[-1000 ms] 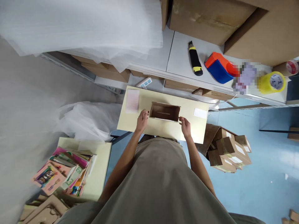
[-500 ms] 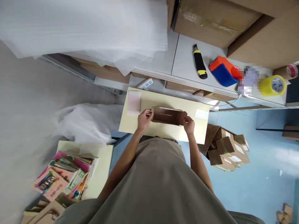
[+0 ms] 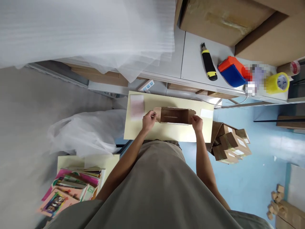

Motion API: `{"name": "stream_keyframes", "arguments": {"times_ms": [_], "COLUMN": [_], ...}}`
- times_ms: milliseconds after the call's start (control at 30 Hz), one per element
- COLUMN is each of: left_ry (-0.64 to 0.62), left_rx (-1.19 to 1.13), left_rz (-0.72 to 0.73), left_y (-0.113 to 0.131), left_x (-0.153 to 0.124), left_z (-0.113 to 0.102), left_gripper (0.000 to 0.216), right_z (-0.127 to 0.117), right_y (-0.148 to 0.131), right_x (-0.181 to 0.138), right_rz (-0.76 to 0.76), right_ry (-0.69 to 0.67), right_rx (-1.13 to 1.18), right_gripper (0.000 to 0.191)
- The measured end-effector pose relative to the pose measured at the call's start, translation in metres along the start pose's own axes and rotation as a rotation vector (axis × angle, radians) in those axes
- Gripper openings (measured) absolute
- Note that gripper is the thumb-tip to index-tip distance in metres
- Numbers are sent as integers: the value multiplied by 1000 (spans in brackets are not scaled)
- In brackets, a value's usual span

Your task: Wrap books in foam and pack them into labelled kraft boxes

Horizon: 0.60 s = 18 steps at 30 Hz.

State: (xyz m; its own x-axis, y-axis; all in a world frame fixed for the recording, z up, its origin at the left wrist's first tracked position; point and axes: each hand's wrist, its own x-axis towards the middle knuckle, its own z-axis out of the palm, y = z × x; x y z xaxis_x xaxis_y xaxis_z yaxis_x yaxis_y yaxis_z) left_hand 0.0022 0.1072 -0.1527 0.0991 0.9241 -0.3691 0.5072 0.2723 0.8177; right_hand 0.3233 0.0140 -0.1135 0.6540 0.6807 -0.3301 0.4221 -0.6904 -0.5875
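One small open carton (image 3: 175, 120), near the middle of one cream table (image 3: 143, 133). Two end flaps spread outward, one per hand: left flap (image 3: 159, 114) pinched by the left hand (image 3: 149, 121), right flap (image 3: 192, 112) pinched by the right hand (image 3: 197, 123), both hands well apart with the carton between. Two papers on the same table: one pinkish sheet (image 3: 137, 107) to the left, one white slip (image 3: 206, 113) to the right. Beyond, on a light grey shelf (image 3: 193, 57), one utility knife (image 3: 209, 63), one orange-and-blue tape dispenser (image 3: 234, 73) and one yellow tape roll (image 3: 273, 84). Off to the right, several boxes (image 3: 231, 141), too overlapped for a sure count.
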Motion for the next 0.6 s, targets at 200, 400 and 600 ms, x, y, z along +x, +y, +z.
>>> {"name": "stream_keyframes", "arguments": {"times_ms": [200, 400, 600], "left_ry": [-114, 49, 140], "left_rx": [-178, -189, -69], "left_rz": [68, -47, -236], "left_y": [-7, -54, -111], "left_x": [-6, 14, 50], "left_z": [-15, -65, -105], "left_gripper": [30, 45, 43], "right_z": [3, 34, 170], "right_y": [-28, -123, -184], "right_x": [-25, -82, -118], "right_rz": [-59, -446, -494], "right_ry": [135, 143, -440], "right_rx": [-26, 28, 113], "right_gripper": [49, 47, 47]}}
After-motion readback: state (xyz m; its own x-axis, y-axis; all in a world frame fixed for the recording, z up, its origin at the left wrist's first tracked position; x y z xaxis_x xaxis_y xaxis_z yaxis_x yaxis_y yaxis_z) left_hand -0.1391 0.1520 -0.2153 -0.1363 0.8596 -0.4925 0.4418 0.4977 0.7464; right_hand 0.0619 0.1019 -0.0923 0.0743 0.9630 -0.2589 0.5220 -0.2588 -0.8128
